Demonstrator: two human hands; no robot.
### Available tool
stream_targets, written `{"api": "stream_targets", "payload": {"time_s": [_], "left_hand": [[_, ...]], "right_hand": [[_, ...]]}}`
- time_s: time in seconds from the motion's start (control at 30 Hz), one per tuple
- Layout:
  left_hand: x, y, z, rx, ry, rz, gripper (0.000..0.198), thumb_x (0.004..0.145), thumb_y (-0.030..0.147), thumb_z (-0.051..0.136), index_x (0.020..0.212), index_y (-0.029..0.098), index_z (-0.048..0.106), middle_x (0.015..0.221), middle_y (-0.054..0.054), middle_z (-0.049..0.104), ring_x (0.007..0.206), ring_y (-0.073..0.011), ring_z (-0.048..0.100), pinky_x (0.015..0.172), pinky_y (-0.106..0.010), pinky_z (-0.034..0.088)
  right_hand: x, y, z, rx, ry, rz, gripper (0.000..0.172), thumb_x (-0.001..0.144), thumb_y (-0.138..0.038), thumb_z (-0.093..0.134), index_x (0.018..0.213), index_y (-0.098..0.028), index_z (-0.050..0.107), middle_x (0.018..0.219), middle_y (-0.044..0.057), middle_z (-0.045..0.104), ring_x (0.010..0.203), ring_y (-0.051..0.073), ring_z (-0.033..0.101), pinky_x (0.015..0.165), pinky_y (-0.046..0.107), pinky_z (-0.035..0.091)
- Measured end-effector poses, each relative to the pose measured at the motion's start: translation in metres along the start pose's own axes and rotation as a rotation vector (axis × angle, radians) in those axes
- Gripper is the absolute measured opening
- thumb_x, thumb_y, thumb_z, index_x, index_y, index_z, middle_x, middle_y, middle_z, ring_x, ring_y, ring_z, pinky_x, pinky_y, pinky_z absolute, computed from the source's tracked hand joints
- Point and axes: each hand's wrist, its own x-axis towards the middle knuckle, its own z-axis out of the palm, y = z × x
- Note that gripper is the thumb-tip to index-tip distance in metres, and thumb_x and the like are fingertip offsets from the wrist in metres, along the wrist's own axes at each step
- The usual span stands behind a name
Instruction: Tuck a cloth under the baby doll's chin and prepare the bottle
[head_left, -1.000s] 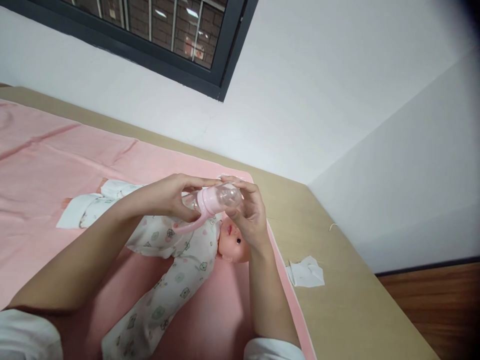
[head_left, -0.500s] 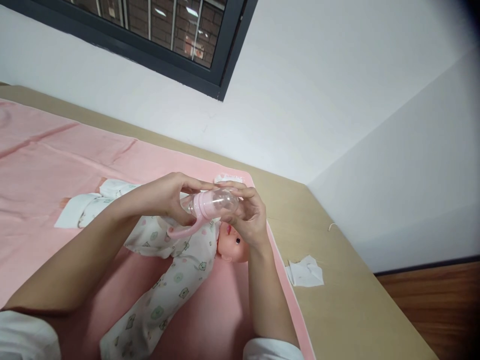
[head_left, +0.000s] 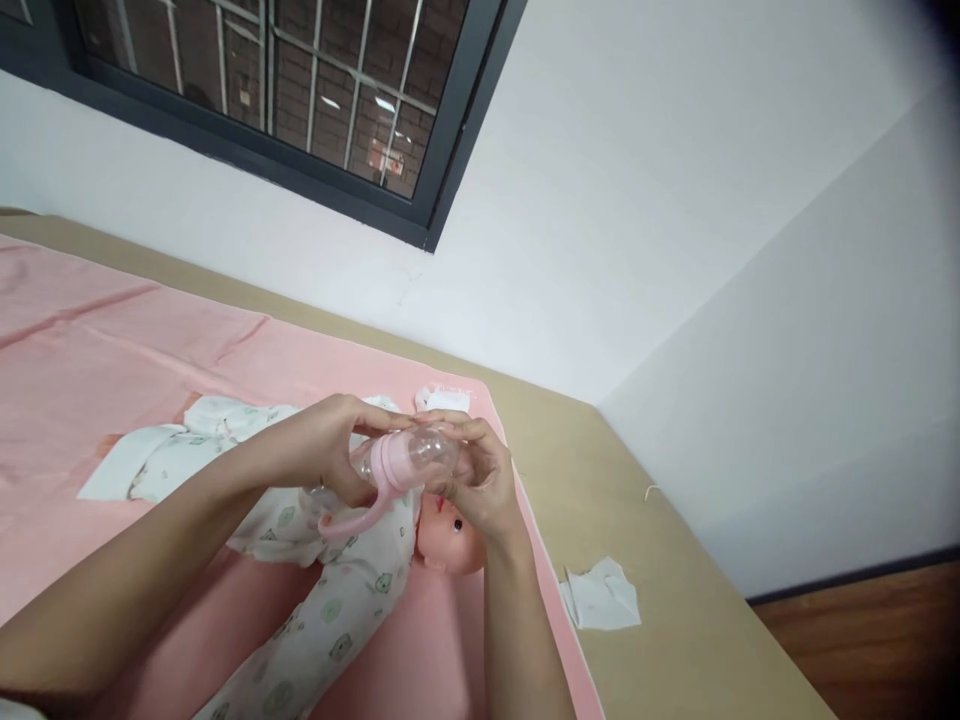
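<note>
A clear baby bottle point(head_left: 405, 462) with a pink collar, a pink handle and a clear cap is held nearly level between both hands. My left hand point(head_left: 341, 445) is closed around the bottle's body, just behind the pink collar. Fingers of my right hand point(head_left: 484, 470) wrap the clear cap at the other end. Beneath the bottle lies a baby doll point(head_left: 450, 535) on its back, in white clothes printed with small green animals. My hands and the bottle hide part of its face and chest.
A pink mat point(head_left: 262, 350) with creases lies under the doll on a wooden table point(head_left: 555, 440). White tissue point(head_left: 604, 595) rests near the mat's right edge. Behind stand a white wall point(head_left: 562, 180) and a dark-framed window point(head_left: 427, 215).
The view has tilted up a little, so everything sits lower in the picture. Both hands keep the same hold on the bottle.
</note>
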Motion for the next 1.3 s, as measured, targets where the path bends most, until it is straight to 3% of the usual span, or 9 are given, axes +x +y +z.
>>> {"api": "stream_targets", "payload": {"time_s": [0.3, 0.5, 0.67, 0.77, 0.87, 1.0, 1.1, 1.23, 1.3], "left_hand": [[-0.006, 0.008, 0.011, -0.043, -0.04, -0.024, 0.062, 0.051, 0.014, 0.056, 0.111, 0.024, 0.068, 0.072, 0.004, 0.058, 0.05, -0.0082, 0.039, 0.043, -0.019, 0.024], [-0.003, 0.011, 0.01, 0.042, -0.008, 0.086, 0.064, 0.052, 0.014, 0.058, 0.115, 0.022, 0.066, 0.088, 0.002, 0.065, 0.069, -0.0166, 0.056, 0.055, -0.02, 0.038], [0.0, 0.014, 0.02, 0.056, 0.099, 0.162, 0.079, 0.06, 0.017, 0.064, 0.138, 0.024, 0.046, 0.108, -0.002, 0.066, 0.088, -0.0214, 0.062, 0.072, -0.026, 0.048], [0.002, 0.012, 0.023, 0.107, 0.203, 0.202, 0.084, 0.068, 0.026, 0.068, 0.144, 0.028, 0.034, 0.125, -0.004, 0.059, 0.111, -0.0244, 0.056, 0.092, -0.032, 0.046], [0.002, 0.01, 0.021, 0.171, 0.261, 0.189, 0.082, 0.075, 0.037, 0.067, 0.147, 0.03, 0.028, 0.133, -0.005, 0.054, 0.124, -0.0257, 0.048, 0.1, -0.036, 0.041], [-0.005, 0.009, 0.011, 0.3, 0.305, 0.168, 0.064, 0.082, 0.047, 0.061, 0.14, 0.03, 0.04, 0.137, -0.003, 0.052, 0.127, -0.0254, 0.045, 0.106, -0.038, 0.036], [-0.013, 0.01, 0.003, 0.35, 0.212, 0.207, 0.051, 0.085, 0.048, 0.058, 0.133, 0.033, 0.05, 0.136, -0.001, 0.052, 0.123, -0.0243, 0.049, 0.101, -0.034, 0.04], [-0.029, 0.022, -0.007, 0.339, 0.037, 0.304, 0.044, 0.087, 0.04, 0.058, 0.131, 0.034, 0.053, 0.127, -0.001, 0.059, 0.11, -0.0218, 0.057, 0.09, -0.028, 0.046], [-0.04, 0.03, -0.01, 0.323, 0.006, 0.337, 0.041, 0.085, 0.039, 0.06, 0.126, 0.031, 0.058, 0.121, -0.002, 0.063, 0.104, -0.0214, 0.059, 0.086, -0.026, 0.047]], "right_hand": [[-0.005, -0.008, -0.002, -0.011, -0.059, 0.036, 0.04, 0.069, -0.032, 0.079, 0.103, -0.027, 0.06, 0.116, 0.009, 0.061, 0.11, 0.022, 0.06, 0.083, 0.036, 0.055], [-0.005, -0.012, -0.003, -0.026, -0.082, 0.045, 0.039, 0.073, -0.03, 0.076, 0.108, -0.028, 0.059, 0.12, 0.009, 0.059, 0.119, 0.021, 0.055, 0.092, 0.037, 0.051], [-0.002, -0.014, -0.004, -0.106, -0.046, 0.044, 0.051, 0.07, -0.041, 0.077, 0.114, -0.029, 0.056, 0.131, 0.01, 0.053, 0.12, 0.023, 0.053, 0.098, 0.042, 0.047], [0.0, -0.013, -0.004, -0.154, 0.069, 0.005, 0.049, 0.066, -0.04, 0.08, 0.11, -0.029, 0.06, 0.126, 0.009, 0.055, 0.116, 0.022, 0.056, 0.096, 0.038, 0.048], [0.002, -0.013, -0.01, -0.238, 0.232, -0.033, 0.042, 0.069, -0.034, 0.078, 0.107, -0.027, 0.062, 0.118, 0.008, 0.059, 0.116, 0.021, 0.055, 0.095, 0.035, 0.049], [0.003, -0.003, -0.037, -0.355, 0.531, -0.062, 0.045, 0.068, -0.032, 0.077, 0.109, -0.024, 0.059, 0.118, 0.008, 0.059, 0.106, 0.019, 0.059, 0.091, 0.035, 0.05], [-0.003, 0.016, -0.068, -0.483, 0.712, -0.011, 0.047, 0.068, -0.035, 0.075, 0.11, -0.021, 0.058, 0.119, 0.009, 0.056, 0.106, 0.02, 0.058, 0.089, 0.037, 0.05], [-0.018, 0.052, -0.109, -0.695, 0.811, 0.088, 0.043, 0.069, -0.033, 0.069, 0.109, -0.02, 0.06, 0.119, 0.009, 0.055, 0.108, 0.022, 0.055, 0.09, 0.04, 0.048], [-0.026, 0.069, -0.125, -0.787, 0.844, 0.14, 0.043, 0.068, -0.032, 0.067, 0.108, -0.018, 0.061, 0.117, 0.009, 0.057, 0.107, 0.023, 0.055, 0.092, 0.041, 0.047]]}}
